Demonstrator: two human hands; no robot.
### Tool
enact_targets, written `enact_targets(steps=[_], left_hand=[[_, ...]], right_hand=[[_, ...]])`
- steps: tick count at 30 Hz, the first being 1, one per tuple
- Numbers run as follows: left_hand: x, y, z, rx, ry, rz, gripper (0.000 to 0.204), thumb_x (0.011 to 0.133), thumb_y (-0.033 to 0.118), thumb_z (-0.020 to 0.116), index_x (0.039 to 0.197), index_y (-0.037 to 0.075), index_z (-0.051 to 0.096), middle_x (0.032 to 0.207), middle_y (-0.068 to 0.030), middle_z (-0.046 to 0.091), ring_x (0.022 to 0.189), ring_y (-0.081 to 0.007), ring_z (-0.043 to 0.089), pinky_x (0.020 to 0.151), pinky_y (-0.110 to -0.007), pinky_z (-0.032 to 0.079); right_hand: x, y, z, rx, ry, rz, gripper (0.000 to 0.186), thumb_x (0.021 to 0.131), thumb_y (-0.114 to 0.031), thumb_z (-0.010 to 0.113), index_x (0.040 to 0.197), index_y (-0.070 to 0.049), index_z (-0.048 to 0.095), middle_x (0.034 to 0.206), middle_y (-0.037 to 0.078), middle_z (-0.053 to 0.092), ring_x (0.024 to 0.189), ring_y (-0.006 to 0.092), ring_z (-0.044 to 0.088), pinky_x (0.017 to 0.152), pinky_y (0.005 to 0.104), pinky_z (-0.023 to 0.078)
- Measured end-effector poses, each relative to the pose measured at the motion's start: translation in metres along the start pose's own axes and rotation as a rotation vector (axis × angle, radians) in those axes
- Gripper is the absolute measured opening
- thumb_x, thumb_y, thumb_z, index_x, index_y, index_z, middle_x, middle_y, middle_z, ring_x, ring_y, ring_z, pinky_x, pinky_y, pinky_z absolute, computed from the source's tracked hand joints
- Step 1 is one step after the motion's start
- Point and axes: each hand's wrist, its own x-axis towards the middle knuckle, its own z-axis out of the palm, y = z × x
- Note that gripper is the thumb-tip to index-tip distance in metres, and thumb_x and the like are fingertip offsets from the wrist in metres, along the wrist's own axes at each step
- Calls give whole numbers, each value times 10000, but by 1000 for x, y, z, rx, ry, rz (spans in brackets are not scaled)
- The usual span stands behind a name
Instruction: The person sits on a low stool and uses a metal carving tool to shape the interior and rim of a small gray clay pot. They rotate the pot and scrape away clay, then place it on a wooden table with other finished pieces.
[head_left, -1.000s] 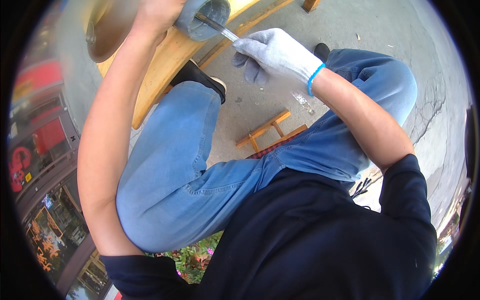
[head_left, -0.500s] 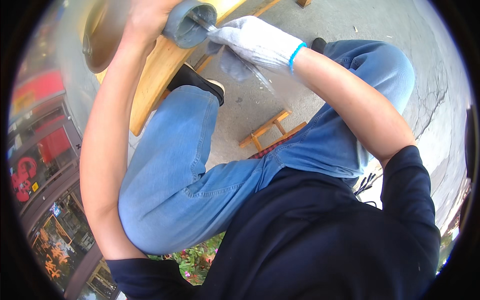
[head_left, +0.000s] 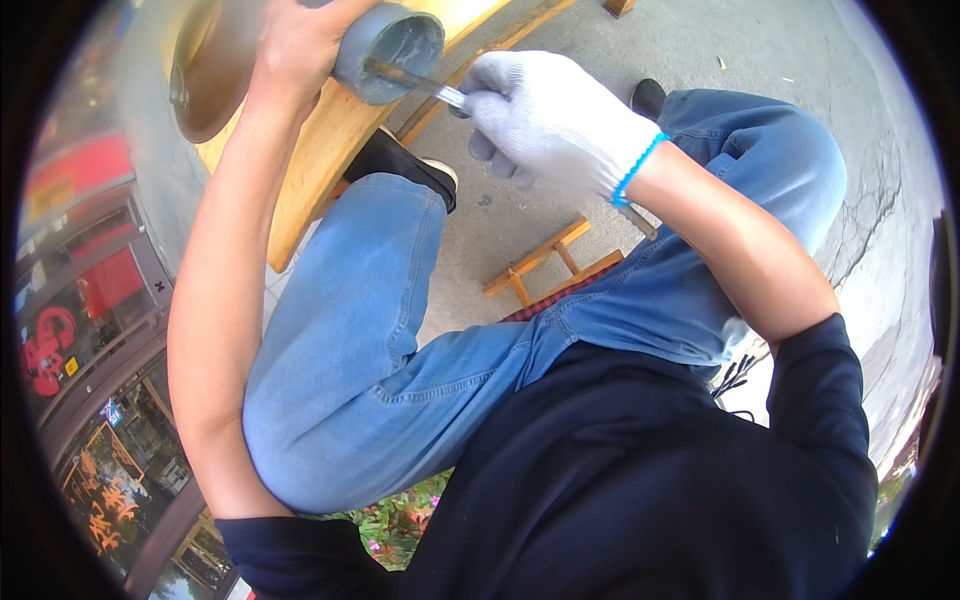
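Note:
At the top, a hollow grey cylinder (head_left: pixel 352 60) lies tilted over the wooden bench, its round mouth facing right. Bare, my left hand (head_left: pixel 305 45) is closed against its left side; some fingers are hidden. In a white knitted glove with a blue cuff, my right hand (head_left: pixel 555 115) grips a long thin rod-like tool (head_left: pixel 405 77). The tool's dark front end reaches into the mouth, and a pale section shows by my fingers. Its rear end appears beneath my wrist. Contact between its tip and the inner wall cannot be made out.
The yellow wooden bench (head_left: pixel 310 165) runs under the cylinder, with a brown rounded object (head_left: pixel 208 75) on its far left. A low wooden stool frame (head_left: pixel 540 262) stands between my legs on the concrete. Glass doors (head_left: pixel 105 330) are at left, and flowering plants (head_left: pixel 390 525) below.
My right hand has moved right and slightly down with the tool, so more of its shaft shows outside the mouth. The cylinder and my left hand have shifted slightly right in the picture.

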Motion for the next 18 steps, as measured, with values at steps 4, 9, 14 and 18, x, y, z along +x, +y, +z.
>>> enact_targets(steps=[4, 9, 14, 18], left_hand=[[-1, -10, -8, 32, -19, -3, 618, 819, 317, 860, 1270, -40, 636, 1130, -129, 710, 983, -193, 687, 878, -319, 549], [-4, 0, -4, 76, -26, 68, 507, 841, 228, 834, 1249, -6, 644, 1129, -82, 704, 1012, -181, 652, 922, -324, 523], [-8, -3, -7, 62, 11, 59, 496, 847, 228, 829, 1244, -9, 649, 1126, -80, 706, 1011, -173, 652, 920, -325, 523], [-7, -3, -1, 26, 16, 74, 488, 837, 220, 831, 1230, -12, 659, 1122, -93, 710, 1008, -179, 658, 915, -324, 527]], right_hand=[[7, 4, 5, -109, 17, -177, 383, 1086, -307, 532, 1260, 0, 681, 672, 89, 655, 613, 164, 680, 607, 329, 571], [9, 2, 3, 297, -26, 143, 409, 1087, -325, 532, 1269, 14, 672, 690, 94, 685, 574, 167, 682, 569, 303, 560], [-1, -12, -7, 267, -138, 139, 383, 1082, -240, 498, 1311, 33, 639, 784, 112, 732, 624, 168, 713, 585, 301, 591], [-5, -12, -1, 342, -62, 149, 368, 1078, -202, 483, 1330, 22, 631, 756, 108, 720, 604, 161, 707, 580, 308, 598]])
